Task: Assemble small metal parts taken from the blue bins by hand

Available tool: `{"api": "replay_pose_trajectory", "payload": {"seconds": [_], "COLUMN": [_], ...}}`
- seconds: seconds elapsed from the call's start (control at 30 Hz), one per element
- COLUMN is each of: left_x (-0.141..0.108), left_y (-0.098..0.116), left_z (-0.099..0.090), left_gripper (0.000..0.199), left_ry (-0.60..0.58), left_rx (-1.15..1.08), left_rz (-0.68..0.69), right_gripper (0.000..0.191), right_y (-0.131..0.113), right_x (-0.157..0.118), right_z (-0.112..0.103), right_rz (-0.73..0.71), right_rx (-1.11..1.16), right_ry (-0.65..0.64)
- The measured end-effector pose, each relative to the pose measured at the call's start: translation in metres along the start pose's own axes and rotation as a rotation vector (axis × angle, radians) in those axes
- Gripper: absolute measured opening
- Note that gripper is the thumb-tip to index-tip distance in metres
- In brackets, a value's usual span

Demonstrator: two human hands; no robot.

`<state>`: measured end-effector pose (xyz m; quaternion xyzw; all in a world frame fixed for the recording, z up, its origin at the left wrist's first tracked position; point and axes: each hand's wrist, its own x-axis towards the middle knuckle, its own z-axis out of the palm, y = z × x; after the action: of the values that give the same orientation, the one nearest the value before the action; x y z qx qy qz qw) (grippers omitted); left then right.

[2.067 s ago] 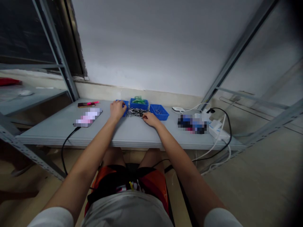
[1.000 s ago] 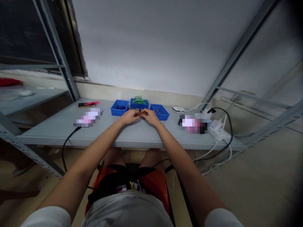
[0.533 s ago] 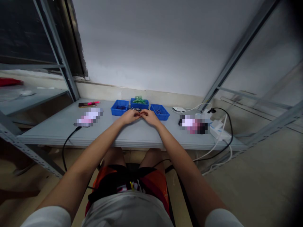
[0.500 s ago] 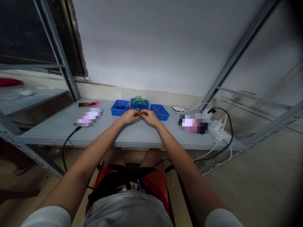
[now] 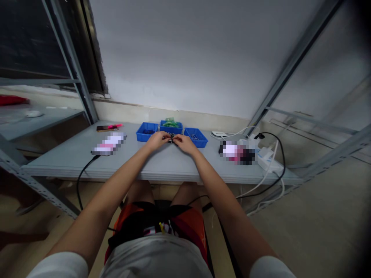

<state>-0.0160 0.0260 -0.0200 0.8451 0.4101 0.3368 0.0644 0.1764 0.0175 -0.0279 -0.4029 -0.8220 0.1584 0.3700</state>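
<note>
My left hand [image 5: 159, 141] and my right hand [image 5: 184, 144] rest close together at the middle of the table, fingers curled and fingertips pinched inward. Between them show small dark and silvery parts [image 5: 171, 139], too small to name. The fingertips of both hands touch or grip something there that I cannot make out. Just behind stands a blue tray [image 5: 171, 130] with green plastic-wrapped items [image 5: 170, 123]. Left of it is a blue tray [image 5: 142, 137] holding dark pieces [image 5: 148, 132]. By my right hand a third blue tray [image 5: 199, 143] holds small metallic pieces [image 5: 194, 137].
On the grey table [image 5: 162, 166], a plugged-in phone [image 5: 108, 144] lies left, with a dark flat object [image 5: 104, 128] and a pink item [image 5: 115, 126] behind. A blurred-out device [image 5: 236, 151], power strip [image 5: 269, 160] and cables are right. Metal posts [image 5: 282, 77] flank the table.
My hands have drawn slightly apart, and the dark and silvery parts between them show more now. The trays have not moved.
</note>
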Motion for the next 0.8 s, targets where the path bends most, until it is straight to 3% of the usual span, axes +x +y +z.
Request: {"api": "replay_pose_trajectory", "payload": {"seconds": [0.4,0.67,0.8], "left_x": [0.0,-0.0012,-0.0012], "left_y": [0.0005,0.0039,0.0036], "left_z": [-0.0002,0.0024,0.0017], "left_gripper": [0.027,0.023,0.024], "left_ry": [-0.018,-0.043,-0.017], "left_rx": [-0.006,-0.03,-0.045], "left_rz": [0.046,0.197,0.16], "right_gripper": [0.018,0.016,0.018], "right_y": [-0.003,0.0029,0.0022], "right_x": [0.0019,0.0006,0.0006], "right_z": [-0.0014,0.0034,0.0016], "right_rz": [-0.014,-0.042,-0.033], "right_rx": [-0.049,-0.127,-0.103], "right_ry": [0.045,-0.077,-0.061]}}
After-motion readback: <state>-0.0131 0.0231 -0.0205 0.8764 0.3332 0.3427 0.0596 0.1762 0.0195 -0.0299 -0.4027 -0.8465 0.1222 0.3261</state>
